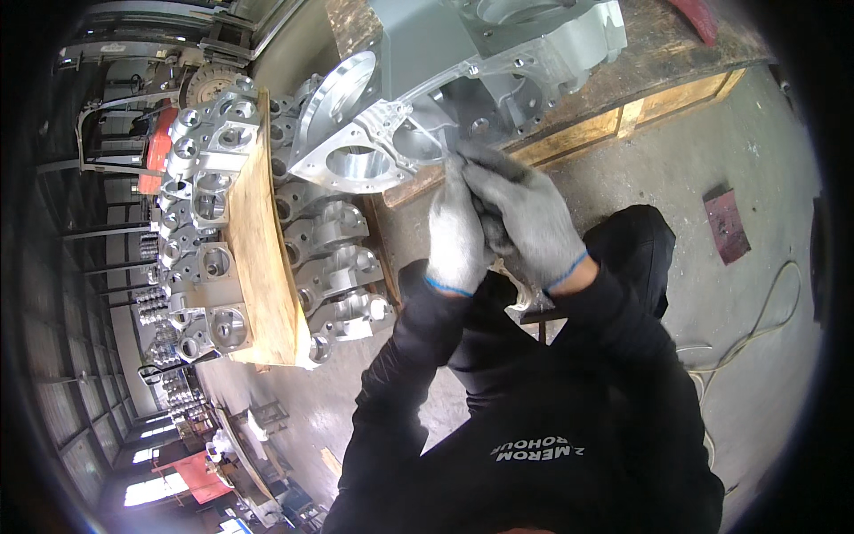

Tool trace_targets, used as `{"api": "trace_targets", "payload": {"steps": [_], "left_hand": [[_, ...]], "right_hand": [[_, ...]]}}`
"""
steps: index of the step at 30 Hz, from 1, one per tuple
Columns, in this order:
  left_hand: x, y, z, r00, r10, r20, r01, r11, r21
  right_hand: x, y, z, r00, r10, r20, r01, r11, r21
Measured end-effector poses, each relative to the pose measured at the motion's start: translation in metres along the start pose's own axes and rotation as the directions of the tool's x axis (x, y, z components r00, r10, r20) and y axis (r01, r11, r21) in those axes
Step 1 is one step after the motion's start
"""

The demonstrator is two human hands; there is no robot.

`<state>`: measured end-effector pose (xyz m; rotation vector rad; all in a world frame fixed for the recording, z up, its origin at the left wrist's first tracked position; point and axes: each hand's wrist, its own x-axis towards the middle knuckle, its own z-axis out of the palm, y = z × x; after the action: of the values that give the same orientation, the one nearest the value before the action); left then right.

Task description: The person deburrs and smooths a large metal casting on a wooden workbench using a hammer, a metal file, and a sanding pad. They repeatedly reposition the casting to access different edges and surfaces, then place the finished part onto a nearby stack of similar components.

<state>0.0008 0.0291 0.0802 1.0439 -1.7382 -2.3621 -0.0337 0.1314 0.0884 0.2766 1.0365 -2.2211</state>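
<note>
A large silver-grey cast metal housing (pixel 427 49) with round bores and flat machined faces rests on a wooden bench at the top. My left hand (pixel 456 233), in a white glove with a blue cuff, is closed at the housing's near edge. Beside it, my right hand (pixel 532 212), in a similar glove with darkened fingers, is closed too. The fingertips of both hands meet close to an opening in the casting. A slim greyish piece seems to stick out there, too small and blurred to name. Whether the fingertips touch the housing I cannot tell.
The worn wooden bench (pixel 614 84) carries a red object (pixel 696 18) at its far right. On the left, several similar castings stand stacked around a wooden board (pixel 267 258). A dark red sheet (pixel 727 227) and a pale hose (pixel 756 334) lie on the floor at right.
</note>
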Motion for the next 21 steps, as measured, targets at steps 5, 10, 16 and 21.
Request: {"api": "trace_targets", "payload": {"steps": [5,10,16,21], "left_hand": [[0.002,0.021,-0.004,0.962,0.153,0.224,-0.166,0.985,0.041],[0.002,0.004,-0.013,0.985,0.164,0.048,-0.167,0.984,0.061],[-0.002,0.009,-0.012,0.972,0.227,0.065,-0.229,0.843,0.486],[0.016,0.002,-0.012,0.985,0.089,0.148,-0.096,0.995,0.037]], "right_hand": [[0.016,0.001,0.025,0.978,-0.179,0.108,0.182,0.983,-0.017],[-0.004,0.003,0.006,0.986,-0.156,0.059,0.16,0.986,-0.056],[-0.001,0.01,0.011,0.991,-0.119,0.061,0.12,0.993,-0.004],[0.017,0.017,0.005,0.944,-0.302,0.131,0.307,0.951,-0.018]]}}
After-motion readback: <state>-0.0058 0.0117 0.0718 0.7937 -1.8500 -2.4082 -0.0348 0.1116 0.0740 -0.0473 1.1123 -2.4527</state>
